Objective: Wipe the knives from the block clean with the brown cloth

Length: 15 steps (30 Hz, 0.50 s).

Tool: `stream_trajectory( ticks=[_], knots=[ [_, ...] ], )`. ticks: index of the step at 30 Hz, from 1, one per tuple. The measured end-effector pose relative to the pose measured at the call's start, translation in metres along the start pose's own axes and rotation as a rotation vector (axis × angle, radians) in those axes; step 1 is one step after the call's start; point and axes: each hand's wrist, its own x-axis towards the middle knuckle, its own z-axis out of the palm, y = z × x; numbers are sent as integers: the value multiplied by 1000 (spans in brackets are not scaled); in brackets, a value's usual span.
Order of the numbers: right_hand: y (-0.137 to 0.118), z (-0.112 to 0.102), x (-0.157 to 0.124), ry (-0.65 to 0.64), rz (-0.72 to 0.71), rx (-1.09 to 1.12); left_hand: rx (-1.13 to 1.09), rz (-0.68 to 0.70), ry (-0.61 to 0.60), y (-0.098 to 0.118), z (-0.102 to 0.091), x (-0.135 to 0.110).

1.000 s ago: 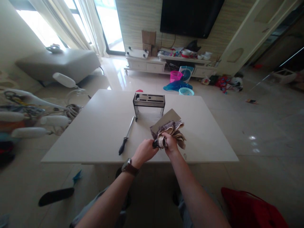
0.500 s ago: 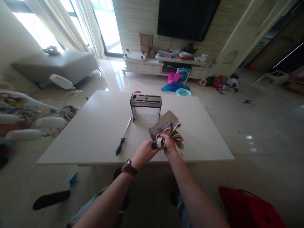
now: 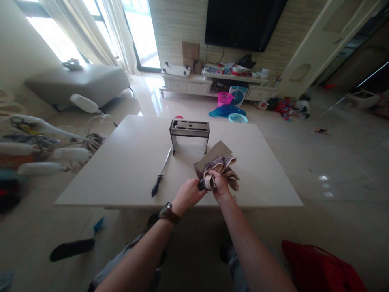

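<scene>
1. Bright room with a pale tiled floor; a white rectangular tabletop (image 3: 115,170) spans the middle of the view, the person at its near edge. Beyond it, a long white cabinet (image 3: 199,87) below a black flat television (image 3: 244,24).
2. Cleaver, broad grey rectangular blade and black handle (image 3: 218,153): in front of the person, over the near part of the tabletop, right of centre. Whether the blade touches the surface cannot be told.
3. Left hand (image 3: 190,192), brown-strapped watch (image 3: 168,213) at the wrist: fingers closed about what shows of the black handle.
4. Right hand (image 3: 220,184): clamped on a bunched purple-brown and cream cloth (image 3: 230,168), which is gathered over the blade's near end and near edge.
5. Key relation: the cleaver's long axis runs slantwise, handle near-left, blade far-right. From the left hand, the blade lies ahead and rightward; the right hand is nearer to it, with cloth between.
6. Upright slotted-top metal knife block with clear sides (image 3: 190,129): beyond both hands, ahead-left of the blade.
7. Slim steel sharpening rod with black handle (image 3: 158,182): flat on the tabletop, left of the left hand, tip toward the block's left foot.
</scene>
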Motion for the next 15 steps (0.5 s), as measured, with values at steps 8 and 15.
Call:
stream_trajectory(
  ticks=[8,15],
  knots=[
    [9,0,-5,-11,-31,-6,7,4,23,-7,4,-6],
    [8,-2,0,-2,-17,-25,-2,6,-1,-8,6,0]
  ],
)
